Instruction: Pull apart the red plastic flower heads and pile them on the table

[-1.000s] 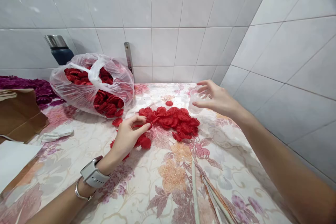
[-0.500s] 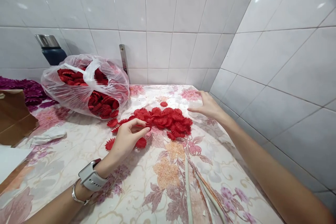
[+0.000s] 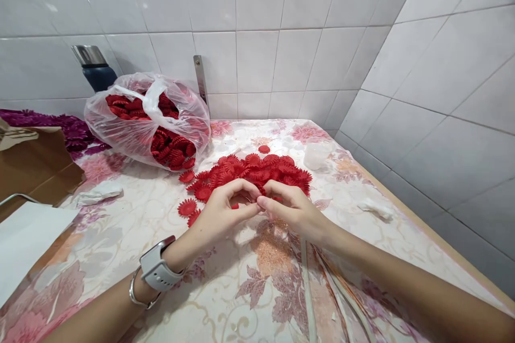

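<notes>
My left hand [image 3: 229, 206], with a white watch and a silver bangle at the wrist, is closed in a pinch on a red artificial flower [image 3: 262, 191], of which just a bit shows between the fingers. Fingertip to fingertip with it, my right hand [image 3: 298, 211] is also pinched shut; whatever lies in its fingers is hidden. Behind both hands spreads a pile of red fabric flowers [image 3: 251, 167] with toothed edges. A few loose ones, such as one flower [image 3: 187, 207], lie left of the pile. Beyond my right hand sits a translucent whitish plastic piece [image 3: 317, 156].
A knotted clear bag [image 3: 147, 118] of red flowers leans near the wall beside a dark blue bottle [image 3: 98, 72]. Purple flowers [image 3: 74, 131] and a cardboard box [image 3: 40, 166] are at left. Pale and brown strips [image 3: 308, 289] lie in front. A crumpled tissue [image 3: 376, 208] is at right.
My right hand has come back from the translucent piece to meet my left hand in front of the pile. My left hand still pinches the flower. The camera view has shifted slightly.
</notes>
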The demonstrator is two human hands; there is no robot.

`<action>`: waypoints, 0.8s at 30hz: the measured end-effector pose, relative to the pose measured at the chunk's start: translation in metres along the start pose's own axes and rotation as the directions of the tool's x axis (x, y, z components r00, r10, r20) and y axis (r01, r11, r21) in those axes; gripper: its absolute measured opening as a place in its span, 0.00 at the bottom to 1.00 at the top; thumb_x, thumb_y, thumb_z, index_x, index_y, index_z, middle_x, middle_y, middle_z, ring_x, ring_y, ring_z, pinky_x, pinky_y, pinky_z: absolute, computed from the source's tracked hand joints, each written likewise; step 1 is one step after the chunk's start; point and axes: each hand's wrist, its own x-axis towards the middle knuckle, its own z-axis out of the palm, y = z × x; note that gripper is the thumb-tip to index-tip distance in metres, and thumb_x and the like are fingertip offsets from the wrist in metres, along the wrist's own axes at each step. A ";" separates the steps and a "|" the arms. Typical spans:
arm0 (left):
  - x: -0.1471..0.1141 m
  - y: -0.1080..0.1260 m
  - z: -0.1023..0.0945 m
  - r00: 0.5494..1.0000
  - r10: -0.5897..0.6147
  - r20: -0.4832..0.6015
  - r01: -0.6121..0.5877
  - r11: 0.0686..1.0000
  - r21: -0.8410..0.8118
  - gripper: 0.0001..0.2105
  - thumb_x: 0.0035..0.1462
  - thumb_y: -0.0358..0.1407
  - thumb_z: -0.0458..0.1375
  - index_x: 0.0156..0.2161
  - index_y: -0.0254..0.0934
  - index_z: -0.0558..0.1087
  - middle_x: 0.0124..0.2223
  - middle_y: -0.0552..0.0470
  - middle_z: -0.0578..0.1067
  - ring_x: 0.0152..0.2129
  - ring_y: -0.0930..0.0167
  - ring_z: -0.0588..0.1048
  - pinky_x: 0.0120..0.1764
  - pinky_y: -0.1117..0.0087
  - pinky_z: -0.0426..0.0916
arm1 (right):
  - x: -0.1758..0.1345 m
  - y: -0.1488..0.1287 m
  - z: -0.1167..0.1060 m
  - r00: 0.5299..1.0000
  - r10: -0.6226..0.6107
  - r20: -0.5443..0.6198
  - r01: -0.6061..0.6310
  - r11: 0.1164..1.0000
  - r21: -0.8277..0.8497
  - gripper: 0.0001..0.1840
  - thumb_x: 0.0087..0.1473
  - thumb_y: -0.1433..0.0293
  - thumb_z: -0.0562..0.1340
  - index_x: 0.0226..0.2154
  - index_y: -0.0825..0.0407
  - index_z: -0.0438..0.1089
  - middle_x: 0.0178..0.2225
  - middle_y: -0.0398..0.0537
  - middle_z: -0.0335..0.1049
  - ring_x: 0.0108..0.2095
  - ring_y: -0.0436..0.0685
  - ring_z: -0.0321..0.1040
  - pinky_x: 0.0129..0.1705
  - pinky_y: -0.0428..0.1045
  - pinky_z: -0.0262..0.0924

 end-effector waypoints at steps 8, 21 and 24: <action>0.001 0.004 -0.002 0.986 -0.115 0.119 0.133 0.980 -0.150 0.03 0.50 0.31 0.61 0.27 0.34 0.72 0.29 0.56 0.72 0.28 0.76 0.69 0.34 0.77 0.63 | -0.007 -0.004 -0.009 0.982 -0.152 0.107 0.176 0.949 -0.263 0.07 0.57 0.69 0.53 0.29 0.54 0.61 0.27 0.45 0.61 0.27 0.51 0.58 0.29 0.47 0.52; -0.005 0.016 0.000 0.996 -0.078 0.050 0.082 0.994 -0.070 0.05 0.50 0.30 0.60 0.25 0.37 0.77 0.27 0.52 0.75 0.27 0.69 0.73 0.33 0.70 0.69 | -0.012 -0.010 -0.014 0.982 -0.185 0.049 0.189 0.978 -0.089 0.11 0.58 0.69 0.51 0.28 0.53 0.65 0.27 0.47 0.67 0.28 0.52 0.63 0.29 0.47 0.57; -0.004 0.017 0.001 0.998 -0.050 0.024 0.051 0.998 -0.039 0.05 0.49 0.30 0.61 0.24 0.37 0.77 0.26 0.53 0.76 0.26 0.70 0.73 0.32 0.71 0.69 | -0.013 -0.011 -0.013 0.987 -0.156 0.043 0.158 0.987 -0.038 0.10 0.56 0.66 0.54 0.28 0.53 0.65 0.26 0.46 0.66 0.26 0.52 0.62 0.26 0.46 0.56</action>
